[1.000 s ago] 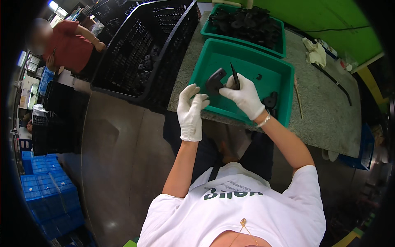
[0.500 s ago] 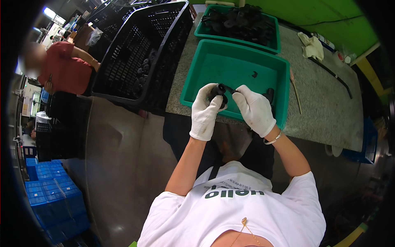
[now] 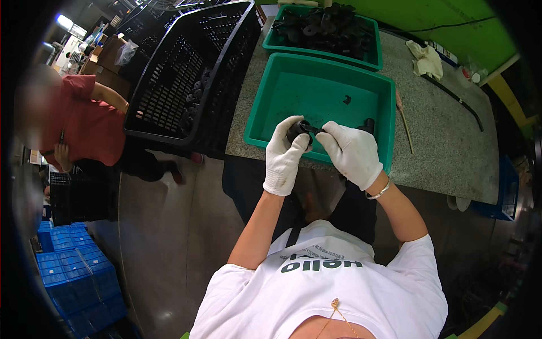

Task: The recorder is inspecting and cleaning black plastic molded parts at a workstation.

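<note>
My left hand [image 3: 282, 158], in a white knit glove, is closed round a black tubular part [image 3: 297, 131] with a round open end. My gloved right hand [image 3: 354, 152] pinches a thin dark piece [image 3: 314, 130] whose kind I cannot make out; its tip meets the tubular part. Both hands are over the near edge of a green bin [image 3: 253, 116]. Inside that bin lie a small black scrap [image 3: 347, 100] and, partly hidden behind my right hand, another black part [image 3: 370, 123].
Beyond stands a second green bin [image 3: 379, 48] heaped with black parts [image 3: 327, 28]. A tall black crate [image 3: 164, 85] is to the left, near a person in a red shirt [image 3: 93, 127]. On the stone tabletop [image 3: 446, 147] lie a thin rod [image 3: 405, 124], a cloth [image 3: 426, 61] and a black hose [image 3: 457, 101].
The tubular part has tilted in my left hand, and my right hand has brought the thin piece against it. At left, the person in red has stepped nearer.
</note>
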`<state>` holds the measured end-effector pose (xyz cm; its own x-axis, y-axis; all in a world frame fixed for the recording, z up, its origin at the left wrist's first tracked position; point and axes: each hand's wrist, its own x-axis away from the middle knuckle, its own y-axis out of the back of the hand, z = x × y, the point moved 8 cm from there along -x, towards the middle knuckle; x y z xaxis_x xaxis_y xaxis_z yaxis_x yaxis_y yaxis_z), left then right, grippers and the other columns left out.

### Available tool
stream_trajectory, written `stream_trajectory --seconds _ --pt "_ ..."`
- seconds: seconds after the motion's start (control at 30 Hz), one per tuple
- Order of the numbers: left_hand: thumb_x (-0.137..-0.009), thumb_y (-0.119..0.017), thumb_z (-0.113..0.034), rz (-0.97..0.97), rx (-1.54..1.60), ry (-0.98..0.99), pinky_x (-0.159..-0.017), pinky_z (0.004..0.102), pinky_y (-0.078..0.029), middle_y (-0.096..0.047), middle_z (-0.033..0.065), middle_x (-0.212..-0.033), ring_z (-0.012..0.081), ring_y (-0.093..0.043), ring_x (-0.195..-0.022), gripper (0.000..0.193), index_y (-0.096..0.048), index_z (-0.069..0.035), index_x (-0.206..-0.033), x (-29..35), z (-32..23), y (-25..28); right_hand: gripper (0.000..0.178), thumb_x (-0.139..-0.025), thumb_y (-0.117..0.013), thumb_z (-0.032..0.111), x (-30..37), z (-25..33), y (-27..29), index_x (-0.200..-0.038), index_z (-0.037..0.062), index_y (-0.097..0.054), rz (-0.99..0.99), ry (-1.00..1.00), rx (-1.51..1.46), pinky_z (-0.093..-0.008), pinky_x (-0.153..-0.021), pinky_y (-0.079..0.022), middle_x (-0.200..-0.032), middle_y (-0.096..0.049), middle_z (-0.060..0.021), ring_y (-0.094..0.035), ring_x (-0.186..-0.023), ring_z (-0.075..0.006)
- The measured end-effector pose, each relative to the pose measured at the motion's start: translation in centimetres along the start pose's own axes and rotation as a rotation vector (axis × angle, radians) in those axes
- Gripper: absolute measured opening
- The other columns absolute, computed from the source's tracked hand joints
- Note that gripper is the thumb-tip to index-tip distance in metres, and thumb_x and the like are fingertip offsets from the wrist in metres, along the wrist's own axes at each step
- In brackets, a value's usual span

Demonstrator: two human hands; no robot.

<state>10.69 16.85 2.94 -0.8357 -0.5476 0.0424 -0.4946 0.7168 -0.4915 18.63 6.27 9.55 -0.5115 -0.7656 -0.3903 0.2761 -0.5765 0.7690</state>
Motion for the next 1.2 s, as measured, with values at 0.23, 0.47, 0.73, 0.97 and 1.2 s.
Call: stream_trajectory --seconds 0.23,0.47,0.73,0.97,1.2 --pt "-0.089 -0.065 -0.006 -0.060 0.009 -0.024 -0.072 0.0217 -0.046 -0.053 0.0007 -0.094 0.0072 -0.051 -0.083 0.029 -0.054 -0.001 -0.115 0.2 0.9 0.6 0.022 -0.091 -0.057 0.029 0.4 0.8 -0.5 -0.079 0.0108 -0.055 0.019 0.017 0.010 -0.0398 -0.048 -0.046 -0.064 -0.059 -0.0082 -0.061 -0.059 -0.0296" --pt "-0.087 -0.065 -0.002 -0.130 -0.068 -0.105 -0.073 0.0199 -0.043 -0.051 -0.0017 -0.092 0.0052 -0.048 -0.081 0.024 -0.057 -0.004 -0.109 0.0 0.7 1.1 0.024 -0.092 -0.057 0.029 0.6 1.2 -0.4 -0.078 0.0102 -0.054 -0.001 -0.012 0.060 -0.0391 -0.045 -0.044 -0.061 -0.058 -0.0084 -0.060 -0.055 -0.0300" --pt "-0.085 -0.067 -0.002 -0.219 -0.235 -0.232 -0.076 0.0218 -0.045 -0.054 0.0002 -0.096 0.0079 -0.051 -0.085 0.024 -0.058 -0.004 -0.107 -0.2 -0.2 1.4 0.025 -0.092 -0.056 0.031 0.6 -0.7 -0.8 -0.080 0.0091 -0.055 0.048 -0.142 0.033 -0.0411 -0.047 -0.044 -0.062 -0.060 -0.0106 -0.060 -0.056 -0.0323" --pt "-0.086 -0.068 -0.012 -0.801 -0.785 -0.812 -0.096 0.0338 -0.042 -0.058 0.0113 -0.109 0.0226 -0.055 -0.103 0.030 -0.060 0.001 -0.112 -2.0 -15.2 13.4 0.024 -0.089 -0.059 0.030 0.6 -12.9 2.7 -0.098 0.0080 -0.056 0.109 -0.413 0.429 -0.0446 -0.067 -0.051 -0.089 -0.064 -0.0119 -0.065 -0.083 -0.0327" --pt "-0.087 -0.067 -0.025 -0.589 -1.468 -0.448 -0.093 0.0389 -0.044 -0.057 0.0183 -0.117 0.0327 -0.057 -0.107 0.039 -0.060 -0.002 -0.117 -6.4 -17.9 21.7 0.028 -0.077 -0.070 0.021 -0.2 -11.7 -3.3 -0.100 0.0086 -0.059 0.652 -0.052 0.489 -0.0425 -0.076 -0.052 -0.096 -0.064 -0.0118 -0.064 -0.093 -0.0317"
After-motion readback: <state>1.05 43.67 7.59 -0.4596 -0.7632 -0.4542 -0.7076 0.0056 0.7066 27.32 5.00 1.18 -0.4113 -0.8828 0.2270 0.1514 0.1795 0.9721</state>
